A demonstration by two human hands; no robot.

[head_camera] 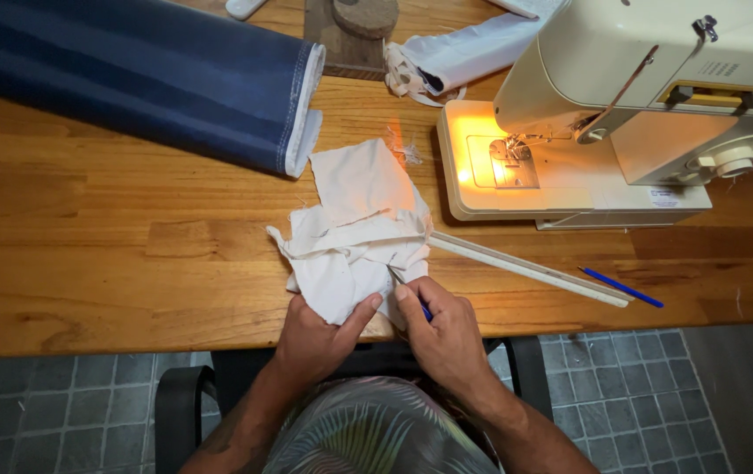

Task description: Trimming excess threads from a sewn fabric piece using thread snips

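Soft, frayed cream cloth scraps (354, 241) lie rumpled on the grained wooden tabletop (87, 237) near its front edge. The left hand (315, 338) pinches a scrap's lower edge in its grip; the right hand (442, 329) clenches a blue pen (426, 311) beside them. A white ruler (530, 268), another blue pen (622, 287), folded denim (148, 79) and a lit sewing machine (622, 105) lie around.

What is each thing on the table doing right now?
White cloth pieces: crumpled, piled, pinched at the near edge.
Left hand: gripping the cloth.
Right hand: on the cloth, holding something blue.
Sewing machine: lamp lit, nothing under the needle.
Blue fabric: folded.
Ruler: lying flat.
Blue pen: lying flat.
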